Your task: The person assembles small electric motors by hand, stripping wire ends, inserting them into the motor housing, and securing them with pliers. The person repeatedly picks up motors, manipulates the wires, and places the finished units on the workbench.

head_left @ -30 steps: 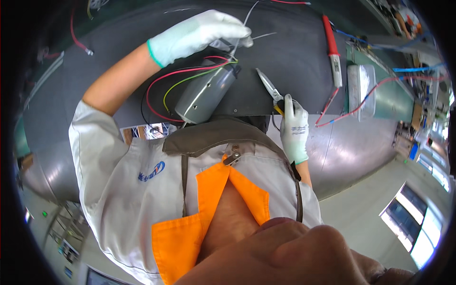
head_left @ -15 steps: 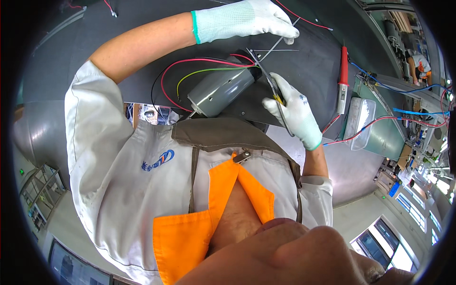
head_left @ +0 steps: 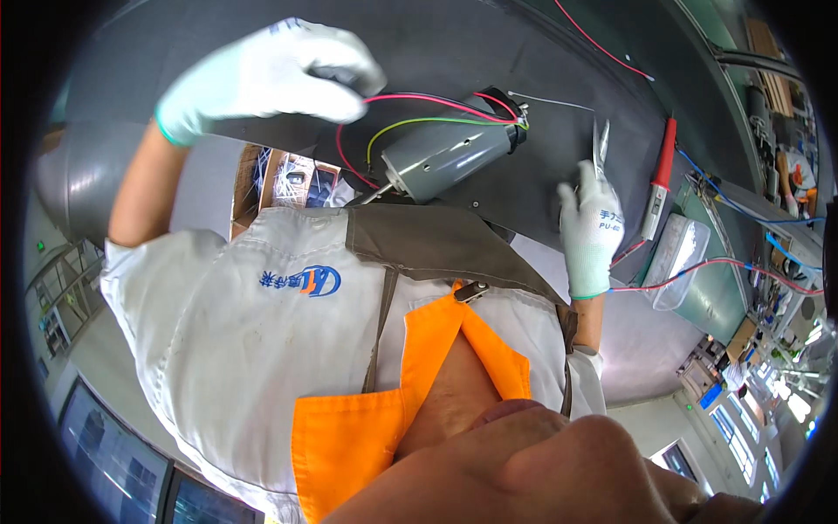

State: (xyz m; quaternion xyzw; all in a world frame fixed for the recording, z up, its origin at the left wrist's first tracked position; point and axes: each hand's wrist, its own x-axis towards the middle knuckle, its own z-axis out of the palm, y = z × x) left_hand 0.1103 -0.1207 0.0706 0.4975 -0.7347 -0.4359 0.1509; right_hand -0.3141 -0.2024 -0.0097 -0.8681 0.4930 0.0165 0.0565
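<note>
A grey cylindrical motor (head_left: pixel 449 159) lies aslant on the dark table, its thin shaft pointing to the lower left. Red, black and yellow-green wires (head_left: pixel 410 125) loop from its upper right end, where they are gathered close together. My left hand (head_left: pixel 279 77), in a white glove, hovers left of the motor over the wire loop, thumb and fingers curved and apart, nothing visible between them. To the motor's right, my gloved right hand (head_left: pixel 592 229) is on a pair of scissors (head_left: pixel 601 144); their blades point away from me, slightly parted, and the hand covers the handles.
A thin pale strip (head_left: pixel 552 100) lies beyond the motor. At right are a red-handled tool (head_left: pixel 665 162) with a cable, a clear plastic tray (head_left: pixel 681 262) and a red wire (head_left: pixel 602 39). Below the table's near edge, a cardboard box (head_left: pixel 249 188) holds white strips.
My left hand has swung left, away from the motor's wire end; the strip it pinched no longer shows in it. My right hand has drawn the scissors rightward from the wires.
</note>
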